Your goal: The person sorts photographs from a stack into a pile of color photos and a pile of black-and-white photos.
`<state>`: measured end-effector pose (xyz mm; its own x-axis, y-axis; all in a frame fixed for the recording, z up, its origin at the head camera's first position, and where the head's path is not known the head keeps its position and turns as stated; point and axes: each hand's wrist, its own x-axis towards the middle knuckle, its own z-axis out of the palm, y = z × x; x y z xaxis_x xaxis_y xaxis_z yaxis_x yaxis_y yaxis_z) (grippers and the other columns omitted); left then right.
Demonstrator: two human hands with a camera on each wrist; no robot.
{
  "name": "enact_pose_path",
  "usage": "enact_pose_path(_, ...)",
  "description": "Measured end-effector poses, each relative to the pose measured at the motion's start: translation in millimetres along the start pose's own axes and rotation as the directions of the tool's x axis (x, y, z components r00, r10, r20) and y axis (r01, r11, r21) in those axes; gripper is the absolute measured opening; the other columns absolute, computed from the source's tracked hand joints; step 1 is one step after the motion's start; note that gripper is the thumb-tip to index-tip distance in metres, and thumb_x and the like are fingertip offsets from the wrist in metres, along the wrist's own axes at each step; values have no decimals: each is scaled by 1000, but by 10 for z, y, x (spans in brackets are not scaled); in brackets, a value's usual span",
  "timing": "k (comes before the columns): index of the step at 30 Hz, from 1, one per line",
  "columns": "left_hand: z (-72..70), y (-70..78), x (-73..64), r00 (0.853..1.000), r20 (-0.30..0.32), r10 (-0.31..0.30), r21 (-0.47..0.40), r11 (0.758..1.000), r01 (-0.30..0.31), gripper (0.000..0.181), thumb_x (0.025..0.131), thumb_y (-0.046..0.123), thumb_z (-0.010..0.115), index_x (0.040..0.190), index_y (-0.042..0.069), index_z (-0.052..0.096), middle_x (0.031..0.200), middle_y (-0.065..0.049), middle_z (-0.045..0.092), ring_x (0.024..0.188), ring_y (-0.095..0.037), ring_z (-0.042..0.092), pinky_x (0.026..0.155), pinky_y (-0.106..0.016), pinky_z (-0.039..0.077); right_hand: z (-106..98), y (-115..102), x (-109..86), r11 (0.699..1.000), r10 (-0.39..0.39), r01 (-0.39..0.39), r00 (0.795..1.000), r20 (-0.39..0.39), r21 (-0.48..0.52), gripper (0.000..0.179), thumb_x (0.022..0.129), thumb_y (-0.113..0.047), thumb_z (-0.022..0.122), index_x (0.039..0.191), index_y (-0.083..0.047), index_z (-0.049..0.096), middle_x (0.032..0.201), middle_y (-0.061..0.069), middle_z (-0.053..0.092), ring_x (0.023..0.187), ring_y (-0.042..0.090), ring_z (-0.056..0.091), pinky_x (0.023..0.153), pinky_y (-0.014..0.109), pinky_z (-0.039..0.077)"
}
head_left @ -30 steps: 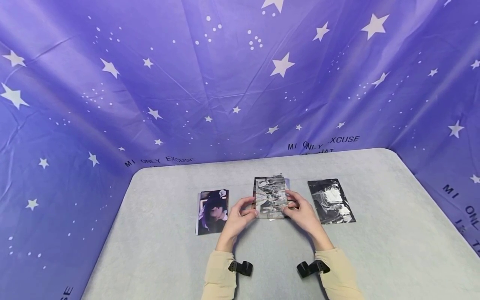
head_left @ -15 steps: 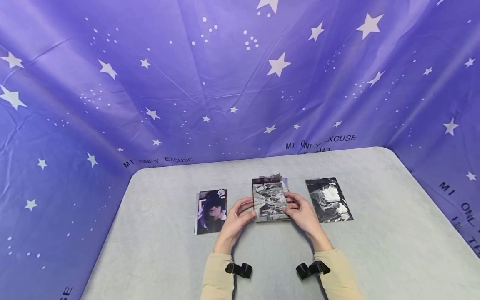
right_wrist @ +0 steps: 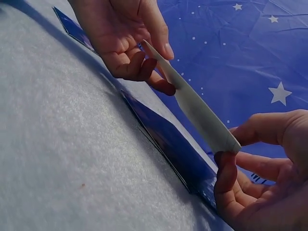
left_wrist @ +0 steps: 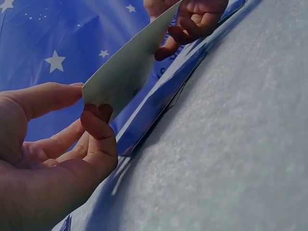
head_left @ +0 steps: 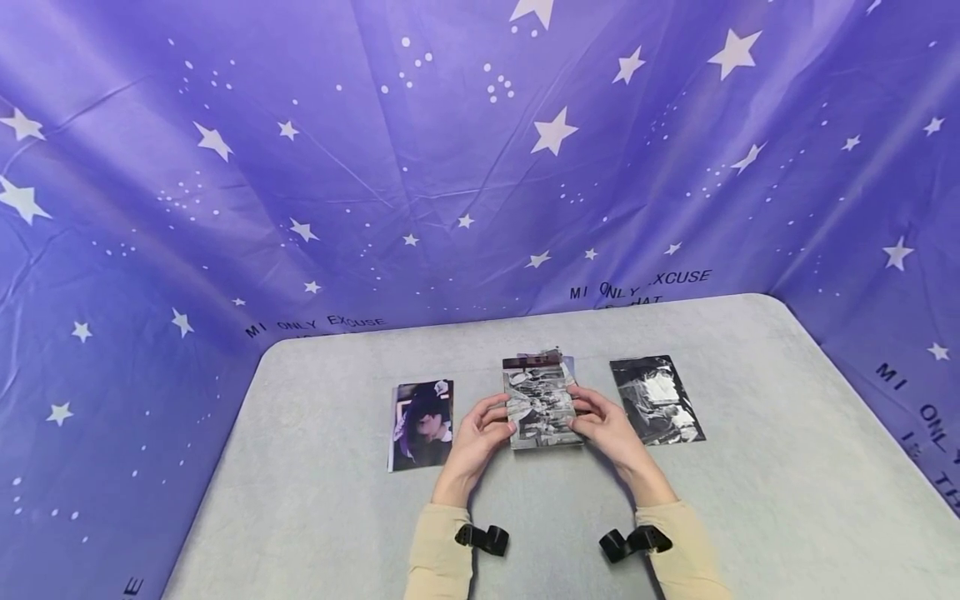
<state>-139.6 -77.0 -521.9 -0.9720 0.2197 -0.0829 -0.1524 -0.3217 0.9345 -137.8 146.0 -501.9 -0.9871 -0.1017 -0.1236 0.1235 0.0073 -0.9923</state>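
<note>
In the head view a black-and-white photo print (head_left: 542, 407) is held by its two side edges. My left hand (head_left: 477, 435) pinches the left edge between thumb and fingers; my right hand (head_left: 609, 429) does the same on the right. Both wrist views show the print's pale underside, raised above the table and bowed slightly. Beneath it lies a middle pile of photos (right_wrist: 163, 132), its far end peeking out past the held print in the head view. The pile's remaining part is hidden from above.
To the left lies a small stack of photos with a purple-toned portrait (head_left: 425, 425) on top. A glossy black-and-white photo (head_left: 657, 400) lies to the right. The grey table (head_left: 322, 517) backs onto a purple starry curtain (head_left: 420, 167).
The held print has come slightly toward the person, uncovering more of the pile's far end. Both hands keep their pinch on it. The side photos stay where they were.
</note>
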Motion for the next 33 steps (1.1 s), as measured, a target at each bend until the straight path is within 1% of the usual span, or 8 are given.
enact_pose_path(5,36,-11,16,1000,10,21,25,999,-21,55,80,-15,59,134,-11,45,103,-9,58,82,-8,60,77,-22,48,-48,8,-14,1000,-14,14,999,31,12,60,81,12,61,138,13,41,116,27,53,81,7,60,74,19,50)
enact_pose_path(10,78,-33,46,1000,28,6,37,999,-7,58,81,-16,59,136,-8,45,103,-9,58,82,-9,61,76,-22,48,-109,-2,-38,1000,-18,18,999,36,-10,61,82,9,61,140,10,41,118,28,53,88,8,61,74,19,50)
enact_pose_path(16,158,-52,69,999,54,-3,67,998,0,61,81,-16,59,139,-4,45,101,-6,58,81,-9,62,76,-23,48,-180,-12,-63,1000,-17,18,999,36,-21,62,84,11,60,142,9,38,118,28,53,83,6,61,72,19,50)
enact_pose_path(19,205,-54,79,998,59,2,75,997,-6,61,81,-16,59,139,-3,45,102,-7,59,81,-9,62,75,-22,48,-234,-16,-77,1000,-24,24,998,55,-12,64,84,12,60,143,9,35,117,27,52,81,6,60,73,19,50)
enact_pose_path(21,235,-60,87,998,65,5,74,997,-10,62,81,-16,59,140,-3,45,103,-9,59,80,-10,62,75,-22,48,-279,-16,-84,1000,-25,25,997,77,-3,67,84,11,60,144,9,33,116,25,50,80,6,58,71,19,49)
enact_pose_path(26,311,-84,107,997,79,-2,74,997,-4,63,82,-16,60,142,-3,42,103,-13,62,80,-10,61,76,-21,48,-395,0,-97,998,-52,54,993,110,-16,69,84,8,62,146,8,31,116,26,50,83,9,58,72,20,50)
enact_pose_path(29,367,-92,116,996,85,-11,78,997,4,64,82,-15,60,143,-2,42,102,-13,64,80,-9,61,76,-21,48,-461,10,-109,997,-60,64,993,103,-40,68,85,7,63,146,8,31,117,25,51,86,10,59,75,22,51)
enact_pose_path(33,454,-111,133,996,87,-21,96,995,13,65,82,-13,62,143,0,43,101,-12,65,81,-9,61,75,-21,48,-552,12,-134,996,-60,66,994,94,-57,67,87,6,62,146,8,31,115,21,51,87,9,59,76,21,51)
